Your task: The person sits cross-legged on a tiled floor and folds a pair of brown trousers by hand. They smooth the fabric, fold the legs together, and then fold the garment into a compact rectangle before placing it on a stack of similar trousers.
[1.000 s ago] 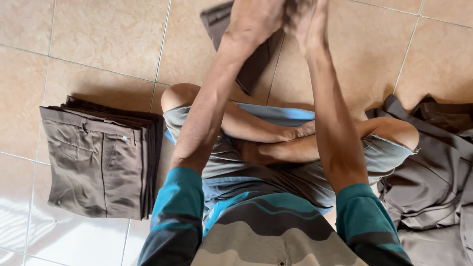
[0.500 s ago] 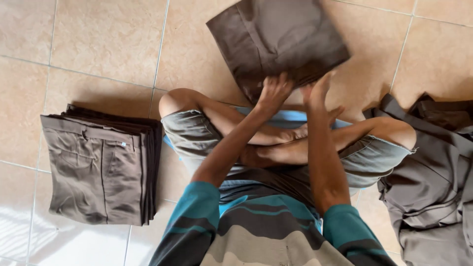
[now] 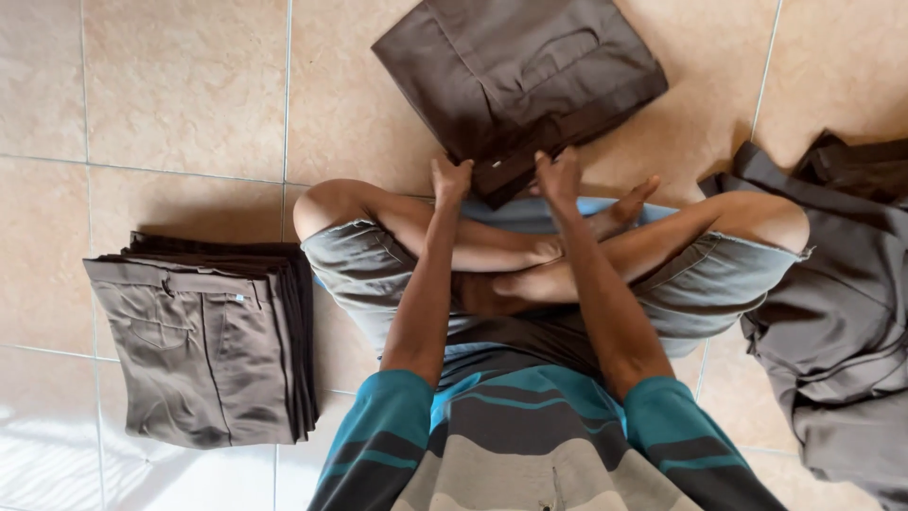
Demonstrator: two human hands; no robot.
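Where I sit: cross-legged on the tiled floor, arms reaching out over my shins.
Piece in hand: the folded dark brown trousers lie flat on the floor just past my feet, turned at a slant.
Left hand: grip narrow, fingers curled onto the near edge of the trousers at its left end.
Right hand: grip narrow too, pinching the same near edge, close beside the left.
Step, as I judge it: the fold looks done; I am squaring and taking hold of the finished piece.
Next move calls for: a lift with both hands level so the fold does not slip open, then a carry to my left.
Finished stack: neatly folded trousers, well apart on my left.
Loose heap: unfolded grey-brown garments on my right, touching my knee.
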